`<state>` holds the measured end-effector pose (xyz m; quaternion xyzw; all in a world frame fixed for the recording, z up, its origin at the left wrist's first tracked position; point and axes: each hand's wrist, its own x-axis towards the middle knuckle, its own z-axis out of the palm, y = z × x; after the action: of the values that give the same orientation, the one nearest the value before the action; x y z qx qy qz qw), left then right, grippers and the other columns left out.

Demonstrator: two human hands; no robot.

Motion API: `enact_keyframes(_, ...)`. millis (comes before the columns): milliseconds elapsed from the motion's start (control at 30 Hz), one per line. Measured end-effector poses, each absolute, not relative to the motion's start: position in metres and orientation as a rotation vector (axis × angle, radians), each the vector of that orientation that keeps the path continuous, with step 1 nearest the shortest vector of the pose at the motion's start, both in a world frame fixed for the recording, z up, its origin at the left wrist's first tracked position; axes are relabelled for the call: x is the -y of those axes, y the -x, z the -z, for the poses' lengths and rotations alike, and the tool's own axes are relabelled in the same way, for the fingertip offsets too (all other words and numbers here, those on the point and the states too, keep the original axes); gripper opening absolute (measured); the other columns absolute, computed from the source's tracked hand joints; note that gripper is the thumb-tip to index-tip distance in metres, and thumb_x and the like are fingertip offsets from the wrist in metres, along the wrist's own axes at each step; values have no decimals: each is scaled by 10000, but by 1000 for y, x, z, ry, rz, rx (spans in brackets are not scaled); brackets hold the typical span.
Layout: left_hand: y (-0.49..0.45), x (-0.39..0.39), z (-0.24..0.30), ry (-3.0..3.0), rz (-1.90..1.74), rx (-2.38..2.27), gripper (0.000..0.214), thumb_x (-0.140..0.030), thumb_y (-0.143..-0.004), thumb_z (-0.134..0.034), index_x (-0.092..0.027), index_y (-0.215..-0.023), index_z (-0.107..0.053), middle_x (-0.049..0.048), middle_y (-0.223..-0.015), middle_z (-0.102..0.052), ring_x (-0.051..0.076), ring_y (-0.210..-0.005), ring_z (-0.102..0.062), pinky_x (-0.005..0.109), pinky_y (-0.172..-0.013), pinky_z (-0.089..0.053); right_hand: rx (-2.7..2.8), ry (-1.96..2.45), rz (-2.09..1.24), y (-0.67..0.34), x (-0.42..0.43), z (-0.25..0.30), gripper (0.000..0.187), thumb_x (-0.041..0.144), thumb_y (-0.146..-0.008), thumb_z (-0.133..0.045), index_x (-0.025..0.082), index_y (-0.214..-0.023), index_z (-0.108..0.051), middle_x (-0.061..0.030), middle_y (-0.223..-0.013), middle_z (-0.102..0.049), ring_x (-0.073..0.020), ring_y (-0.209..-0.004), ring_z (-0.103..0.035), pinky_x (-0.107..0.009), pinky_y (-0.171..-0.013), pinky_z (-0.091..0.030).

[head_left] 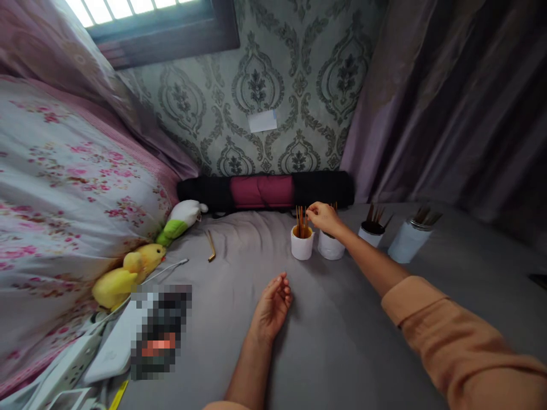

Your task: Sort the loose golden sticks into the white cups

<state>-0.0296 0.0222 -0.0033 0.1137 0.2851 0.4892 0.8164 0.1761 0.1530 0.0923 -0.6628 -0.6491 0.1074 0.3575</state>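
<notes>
My right hand [322, 216] is closed in a pinch on a thin brown stick [306, 216] at the rim of a white round container [302, 248]. Several more brown sticks [300, 225] stand upright in that container. A second white container [331, 248], also with sticks, is partly hidden behind my right hand and wrist. My left hand [273, 306] rests on the grey sheet in front of them, palm turned inward, fingers loosely curled, with nothing visible in it.
Two more containers of sticks, a short white one [371, 234] and a taller tilted one [409, 242], stand at the right. A black and maroon rolled bag [262, 191] lies along the wall. Leftward are a bent stick [211, 247], plush toys [145, 259], a cable and a power strip [70, 361].
</notes>
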Motion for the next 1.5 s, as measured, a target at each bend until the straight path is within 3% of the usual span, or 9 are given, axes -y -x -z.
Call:
enact_keyframes(1200,30,-24,2,-224,-1038,-617,167,-135,-741,-576,-114,-907,-570,22,-735,-571,52,-572,-512,166,-506,-412,1670,1702,-280,-179,-151,-83,178,263,-748,-495,164,-819,-625,-34,-753,-657,-110,-615,-585,-200,-589,-410)
enact_keyframes(1500,29,-23,2,-233,-1043,-622,170,-142,-744,-574,-113,-911,-564,14,-727,-571,52,-566,-513,167,-500,-410,1535,1648,-245,-179,-140,-84,197,276,-777,-456,156,-812,-608,-26,-668,-645,-125,-622,-587,-217,-597,-422)
